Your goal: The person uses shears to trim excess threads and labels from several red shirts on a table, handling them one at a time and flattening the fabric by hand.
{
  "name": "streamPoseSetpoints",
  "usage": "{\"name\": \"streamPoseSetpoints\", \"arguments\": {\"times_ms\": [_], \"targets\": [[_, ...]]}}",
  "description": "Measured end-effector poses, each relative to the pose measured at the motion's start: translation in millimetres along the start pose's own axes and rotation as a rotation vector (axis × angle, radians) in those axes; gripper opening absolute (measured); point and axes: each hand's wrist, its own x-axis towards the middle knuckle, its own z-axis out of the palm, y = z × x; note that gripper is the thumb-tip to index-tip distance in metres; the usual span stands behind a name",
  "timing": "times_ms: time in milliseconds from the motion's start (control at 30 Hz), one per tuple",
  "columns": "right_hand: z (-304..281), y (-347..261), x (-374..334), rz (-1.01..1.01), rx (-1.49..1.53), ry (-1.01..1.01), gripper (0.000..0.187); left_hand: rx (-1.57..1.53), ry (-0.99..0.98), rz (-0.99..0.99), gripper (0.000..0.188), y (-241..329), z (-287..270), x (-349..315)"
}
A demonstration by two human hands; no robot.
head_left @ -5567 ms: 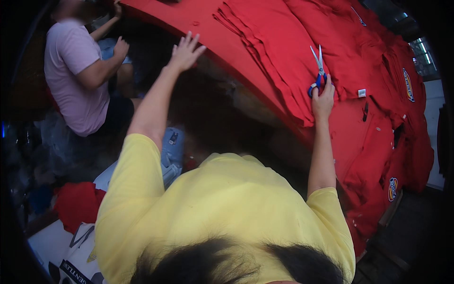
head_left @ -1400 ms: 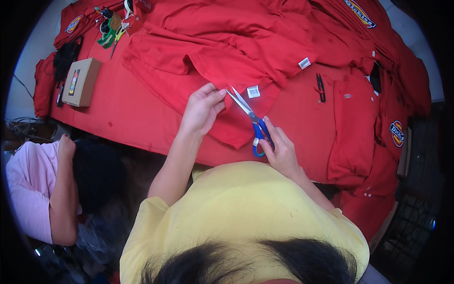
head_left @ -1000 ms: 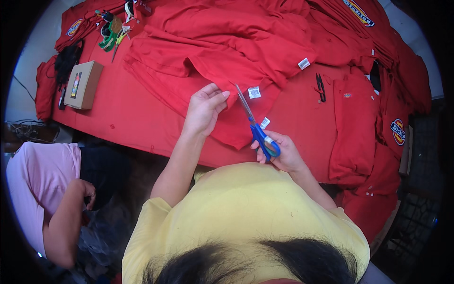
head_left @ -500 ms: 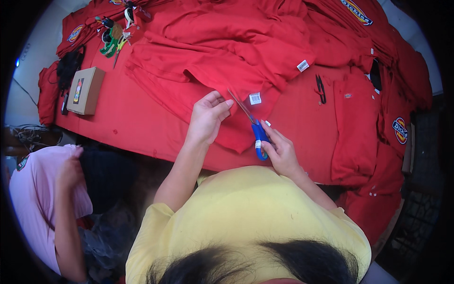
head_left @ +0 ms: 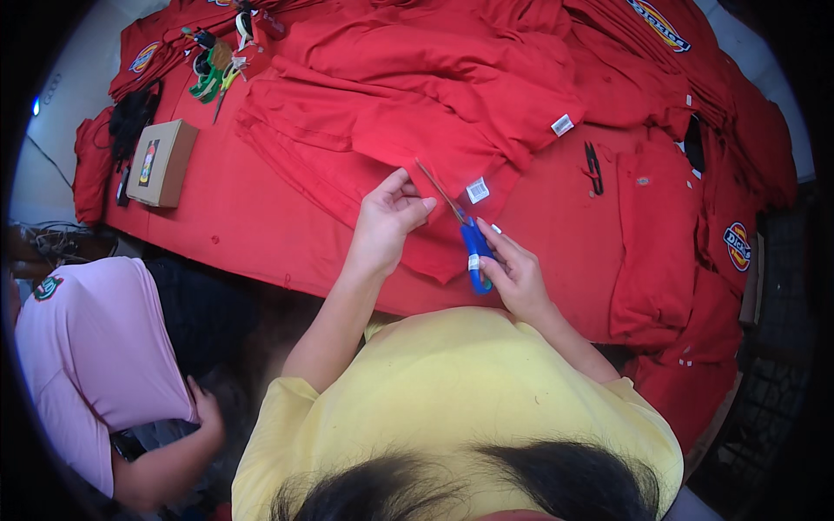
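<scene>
My right hand (head_left: 512,267) is closed around the blue handles of a pair of scissors (head_left: 476,252). Their thin blades point up and left toward my left hand. A small white piece (head_left: 496,229) shows by the right index finger. Beside the blade tips, my left hand (head_left: 389,219) has its fingers curled in toward the thumb; whatever it pinches, if anything, is too small to make out. Under both hands spreads a red garment (head_left: 347,122), loosely folded, with a white barcode label (head_left: 477,190) just right of the blades and another white label (head_left: 562,125) farther right.
Black thread snips (head_left: 593,168) lie to the right on the red-covered table (head_left: 217,208). Folded red garments (head_left: 656,252) are stacked beyond them. At left stand a cardboard box (head_left: 174,165), a green tape dispenser (head_left: 207,82) and yellow-handled scissors (head_left: 229,80). A person in pink (head_left: 104,330) is close at lower left.
My left hand has shifted slightly right and down, with thumb and index finger farther apart. The scissors stay in my right hand. The person in pink has lowered an arm.
</scene>
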Motion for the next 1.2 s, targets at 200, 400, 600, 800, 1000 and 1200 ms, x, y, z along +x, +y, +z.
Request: {"name": "streamPoseSetpoints", "arguments": {"times_ms": [200,400,600,800,1000,1200], "targets": [[-2,10,0,0.082,0.2,-0.05,0.047,-0.039,0.0,-0.014,0.042,1,4,-3],[2,9,10,-0.068,0.184,-0.019,0.043,0.009,-0.063,-0.004,0.058,-1,1,-7],[-8,4,10,0.222,0.389,-0.176,0.049,-0.063,-0.012,-0.008,0.055,6,5,-6],[3,5,18,-0.127,0.117,-0.06,0.047,-0.007,-0.03,0.045,0.058,5,-8,2],[1,1,29,0.136,0.316,-0.107,0.047,-0.036,-0.036,0.051,0.048,8,-4,-3],[2,5,31,-0.033,0.118,-0.168,0.049,-0.092,0.097,0.094,0.043,5,-22,6]]}}
